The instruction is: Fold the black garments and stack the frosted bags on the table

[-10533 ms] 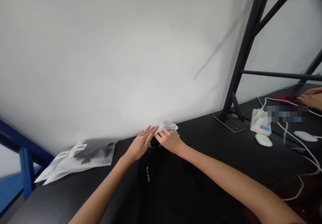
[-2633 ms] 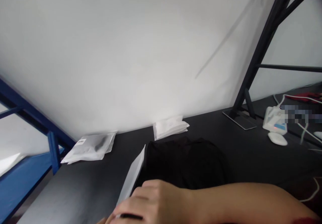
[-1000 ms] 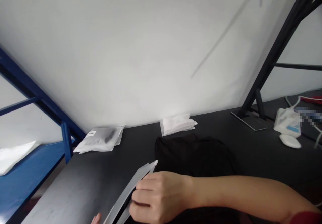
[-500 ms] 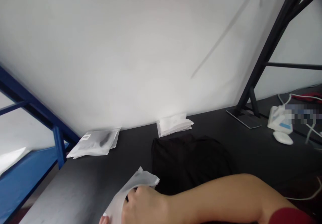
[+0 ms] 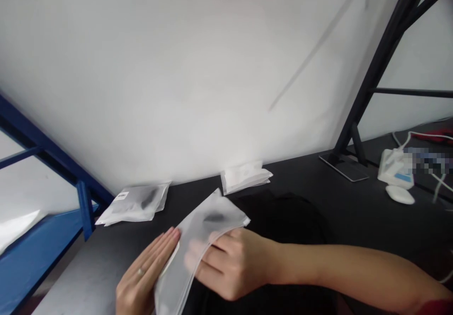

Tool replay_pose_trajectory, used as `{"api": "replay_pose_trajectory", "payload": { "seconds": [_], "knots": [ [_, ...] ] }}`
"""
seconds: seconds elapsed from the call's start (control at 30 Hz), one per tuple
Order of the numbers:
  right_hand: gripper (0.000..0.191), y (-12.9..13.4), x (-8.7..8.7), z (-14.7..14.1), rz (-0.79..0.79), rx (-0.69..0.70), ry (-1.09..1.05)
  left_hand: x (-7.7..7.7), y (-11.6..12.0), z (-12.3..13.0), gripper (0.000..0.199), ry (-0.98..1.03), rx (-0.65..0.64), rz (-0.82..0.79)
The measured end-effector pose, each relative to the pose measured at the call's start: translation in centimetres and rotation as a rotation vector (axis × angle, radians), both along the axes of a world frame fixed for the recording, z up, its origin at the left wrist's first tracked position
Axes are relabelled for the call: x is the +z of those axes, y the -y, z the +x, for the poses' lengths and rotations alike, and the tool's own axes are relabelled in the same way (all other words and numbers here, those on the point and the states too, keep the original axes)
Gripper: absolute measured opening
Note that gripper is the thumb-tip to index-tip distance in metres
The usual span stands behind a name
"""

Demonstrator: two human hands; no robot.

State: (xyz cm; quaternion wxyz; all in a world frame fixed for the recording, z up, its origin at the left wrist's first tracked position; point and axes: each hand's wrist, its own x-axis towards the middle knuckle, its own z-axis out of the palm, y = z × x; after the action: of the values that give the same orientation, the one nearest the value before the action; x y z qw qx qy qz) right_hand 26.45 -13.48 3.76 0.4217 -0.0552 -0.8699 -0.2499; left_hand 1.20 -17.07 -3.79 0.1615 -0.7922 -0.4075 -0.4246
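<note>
A frosted plastic bag [image 5: 215, 207] is tilted between my hands above the black table, with a small dark patch showing near its top. My left hand [image 5: 143, 272], with a ring on one finger, lies along the bag's left edge, its fingers straight and together. The fingers of my right hand [image 5: 233, 263] reach inside the bag's open side and show faintly through the plastic; whether they hold anything is hidden. Black cloth [image 5: 290, 216] lies behind the bag and my right forearm.
Filled frosted bags [image 5: 136, 202] lie at the back left, and more folded white bags [image 5: 246, 177] by the wall. A tablet [image 5: 343, 167], a white mouse [image 5: 399, 194] and a power strip [image 5: 395, 167] with cables are on the right. Blue [image 5: 85, 206] and black [image 5: 375, 69] frames flank the table.
The bag has moved up and to the right and shows more fully. My left hand has come into view along its edge, and my right hand has shifted right, fingers still in the bag.
</note>
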Motion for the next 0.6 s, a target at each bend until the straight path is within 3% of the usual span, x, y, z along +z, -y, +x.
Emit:
{"api": "replay_pose_trajectory", "payload": {
  "seconds": [0.1, 0.17, 0.33, 0.47, 0.6],
  "knots": [
    [0.017, 0.7, 0.7, 3.8, 0.015, -0.044, -0.014, 2.9, -6.1, 1.5, 0.056, -0.158, -0.154, -0.029],
    [0.019, 1.2, 0.6, 5.9, -0.004, -0.102, 0.02, 3.8, -10.6, 3.0, 0.05, -0.206, -0.189, -0.045],
    [0.024, 0.9, -1.3, 9.3, -0.051, -0.171, 0.068, 3.2, -20.5, 7.9, 0.036, -0.373, -0.242, -0.177],
    [0.021, -0.3, -2.9, 10.7, -0.091, -0.127, 0.089, 2.1, -23.8, 10.8, 0.035, -0.549, -0.272, -0.361],
    [0.024, -0.8, -4.3, 11.4, -0.127, -0.105, 0.119, 2.2, -23.2, 11.0, 0.047, -0.561, -0.215, -0.528]
  ]
}}
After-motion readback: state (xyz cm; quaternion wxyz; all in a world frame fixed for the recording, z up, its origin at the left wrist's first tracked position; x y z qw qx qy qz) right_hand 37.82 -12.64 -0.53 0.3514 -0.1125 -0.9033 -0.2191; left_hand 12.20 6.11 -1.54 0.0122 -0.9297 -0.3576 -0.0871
